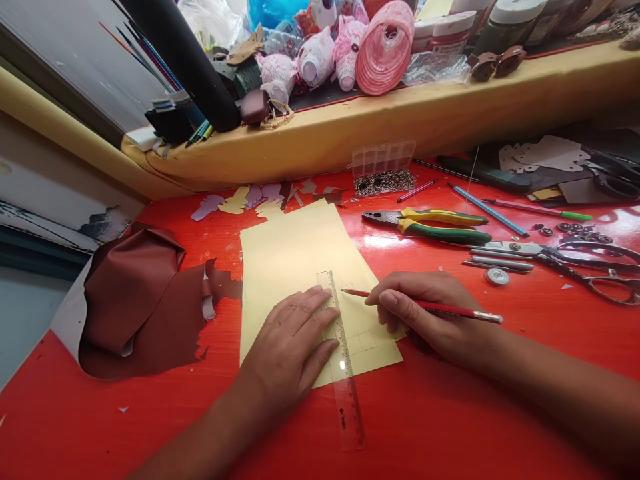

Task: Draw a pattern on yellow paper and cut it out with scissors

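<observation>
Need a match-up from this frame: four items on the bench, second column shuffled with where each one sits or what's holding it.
Items:
1. clear ruler
2. red pencil
3. pliers
4. brown leather sheet

Places:
A. held in the right hand, tip at the ruler's edge
B. lying untouched on the red table, right of the yellow paper
C. pressed flat onto the yellow paper by the left hand
D. lying left of the yellow paper

Pairs: 1-C, 2-A, 3-B, 4-D

Craft workshop: pliers, scissors, leather scraps, ribbon spools.
</observation>
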A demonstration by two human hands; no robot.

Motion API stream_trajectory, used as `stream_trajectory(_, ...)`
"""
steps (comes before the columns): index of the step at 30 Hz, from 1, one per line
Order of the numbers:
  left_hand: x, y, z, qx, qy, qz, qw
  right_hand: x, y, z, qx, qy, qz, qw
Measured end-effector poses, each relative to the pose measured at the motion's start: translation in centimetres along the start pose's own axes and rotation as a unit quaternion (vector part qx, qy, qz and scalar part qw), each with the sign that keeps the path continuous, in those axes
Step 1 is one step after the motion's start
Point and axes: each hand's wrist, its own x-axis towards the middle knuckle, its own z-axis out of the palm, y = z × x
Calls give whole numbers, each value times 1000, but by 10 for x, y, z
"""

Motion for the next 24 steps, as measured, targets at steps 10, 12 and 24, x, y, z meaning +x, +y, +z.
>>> stream_trajectory(10, 0, 0, 1, 1, 0, 0, 1000, 0, 0, -1, -6, -1, 6, 1000)
stream_trajectory(12, 0, 0, 1, 2, -1, -1, 1000, -1, 0, 0, -4, 1, 7, 1000)
stream_trajectory(24, 0, 0, 1, -8, 3, -10, 1000, 1, 0, -1, -42, -22, 3, 999)
